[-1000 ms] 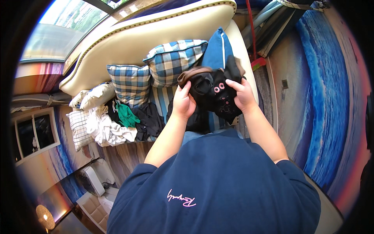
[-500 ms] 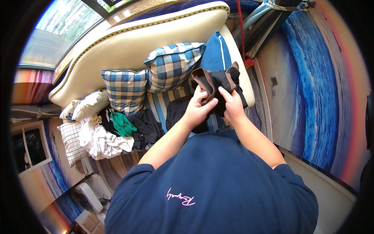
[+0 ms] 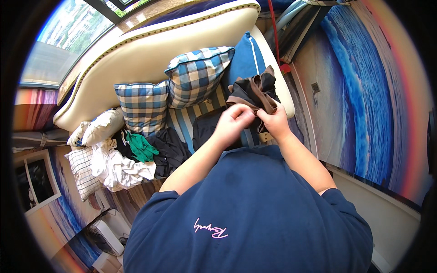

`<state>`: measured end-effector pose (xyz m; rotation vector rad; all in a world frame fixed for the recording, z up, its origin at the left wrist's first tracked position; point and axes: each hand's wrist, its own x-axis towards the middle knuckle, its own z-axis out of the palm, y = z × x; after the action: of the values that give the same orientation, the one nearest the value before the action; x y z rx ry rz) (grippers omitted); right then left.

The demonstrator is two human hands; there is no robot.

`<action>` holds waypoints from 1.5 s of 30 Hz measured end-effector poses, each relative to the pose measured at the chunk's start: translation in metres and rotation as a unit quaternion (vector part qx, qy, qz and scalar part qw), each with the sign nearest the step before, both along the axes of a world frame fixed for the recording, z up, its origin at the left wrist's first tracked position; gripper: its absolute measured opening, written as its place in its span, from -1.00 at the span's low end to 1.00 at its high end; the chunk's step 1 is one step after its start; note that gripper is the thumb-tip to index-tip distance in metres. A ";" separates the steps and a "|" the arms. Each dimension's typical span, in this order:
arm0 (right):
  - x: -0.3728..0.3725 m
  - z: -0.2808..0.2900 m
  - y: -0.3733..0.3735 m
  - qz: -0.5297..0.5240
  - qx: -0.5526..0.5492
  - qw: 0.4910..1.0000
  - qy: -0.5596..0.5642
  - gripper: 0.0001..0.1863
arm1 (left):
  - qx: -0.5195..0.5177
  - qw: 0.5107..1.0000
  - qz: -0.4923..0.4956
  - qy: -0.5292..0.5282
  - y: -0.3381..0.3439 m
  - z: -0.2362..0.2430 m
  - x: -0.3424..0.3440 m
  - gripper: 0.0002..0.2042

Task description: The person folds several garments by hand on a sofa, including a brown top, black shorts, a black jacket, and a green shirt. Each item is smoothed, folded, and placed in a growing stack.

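Over right end of cream sofa (image 3: 150,54), brown-trimmed black garment (image 3: 255,91) bunched before blue cushion (image 3: 244,57); right hand (image 3: 275,121) pinches its lower edge, left hand (image 3: 234,123) curled at same edge, grip unclear.

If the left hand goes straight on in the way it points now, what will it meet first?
Most likely the black garment with brown edging, just ahead of the left hand; the blue cushion appears behind it, though depth is unclear.

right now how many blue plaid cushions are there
2 side by side: the left plaid cushion behind the green garment, the right plaid cushion beside the plain blue cushion.
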<state>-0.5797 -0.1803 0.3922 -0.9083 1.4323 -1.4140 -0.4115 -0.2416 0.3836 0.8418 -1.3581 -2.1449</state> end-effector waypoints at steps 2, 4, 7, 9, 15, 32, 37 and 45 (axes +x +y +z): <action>0.005 0.001 0.003 0.029 -0.047 0.998 0.026 -0.64 | 0.224 0.959 0.115 0.128 -0.006 0.002 0.000 -0.79; 0.007 -0.004 0.006 0.067 -0.084 0.981 0.164 -0.75 | 0.279 0.945 0.136 0.105 -0.012 0.010 -0.001 -0.67; 0.016 0.005 0.011 0.139 -0.007 0.986 0.088 -0.49 | 0.214 0.956 0.192 0.061 -0.009 0.000 -0.001 -0.57; 0.021 0.000 0.011 0.128 -0.014 0.992 -0.019 -0.27 | 0.204 0.951 0.202 0.115 -0.007 -0.005 -0.002 -0.53; 0.027 -0.007 0.015 0.033 0.044 0.985 -0.163 -0.52 | 0.125 0.976 0.145 0.106 0.007 -0.001 0.006 -0.50; 0.086 0.003 0.026 -0.093 0.024 0.963 0.252 -0.73 | -0.306 0.951 0.025 -0.045 0.015 -0.007 0.031 -0.35; 0.069 -0.005 0.034 -0.128 0.039 0.966 0.220 -0.81 | -0.137 0.989 -0.050 0.008 0.022 -0.009 0.036 -0.47; 0.002 -0.001 0.059 -0.094 -0.042 0.987 -0.121 -0.73 | -0.125 0.982 0.009 -0.144 -0.025 -0.108 -0.003 -0.69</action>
<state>-0.5778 -0.1213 0.3914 -0.6388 1.3087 -1.6742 -0.4146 -0.2664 0.2761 1.0858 -1.7118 -1.8370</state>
